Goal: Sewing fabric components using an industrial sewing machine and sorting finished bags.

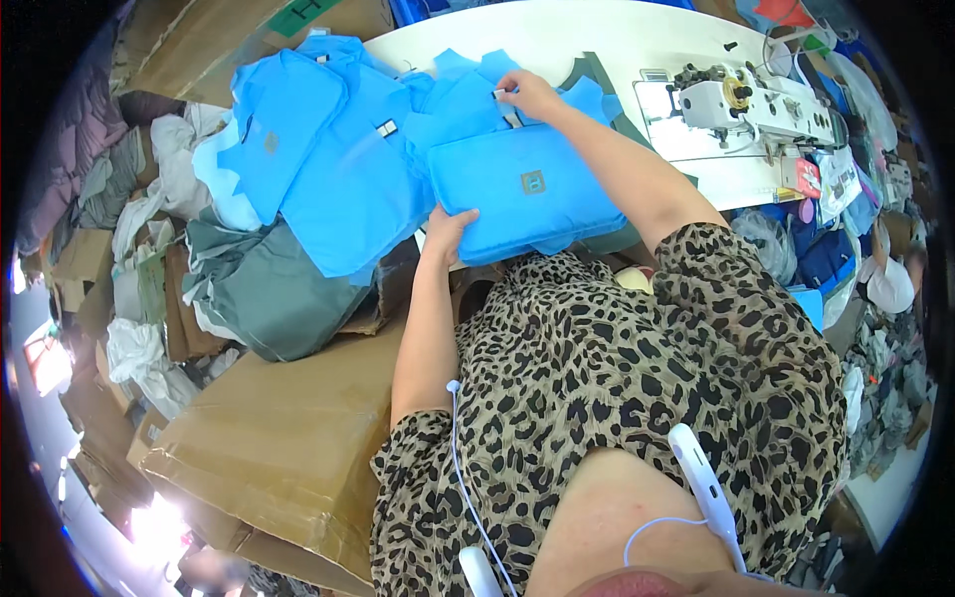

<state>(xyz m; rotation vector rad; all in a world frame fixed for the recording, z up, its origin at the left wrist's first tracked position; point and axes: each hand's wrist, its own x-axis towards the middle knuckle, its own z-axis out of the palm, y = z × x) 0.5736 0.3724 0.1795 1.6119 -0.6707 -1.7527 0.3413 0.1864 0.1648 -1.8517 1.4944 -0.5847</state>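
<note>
A bright blue fabric piece [497, 189], padded like a bag panel with a small grey square patch, lies at the table's near edge in front of me. My left hand [451, 231] grips its lower left corner, thumb on top and the fingers hidden beneath. Beyond its upper edge, my right hand [529, 98] pinches a small dark-and-white tab [500, 95] between thumb and fingertips. A short pale strap [512, 119] shows just below that hand. More blue fabric pieces [353, 179] lie heaped to the left, one with a black-and-white tab.
A white sewing machine [751, 104] sits on the white table [418, 45] at the right. Dark green cloth [274, 289] hangs below the blue heap. A large cardboard box [269, 438] stands by my left arm. Piled fabric and bags line both sides.
</note>
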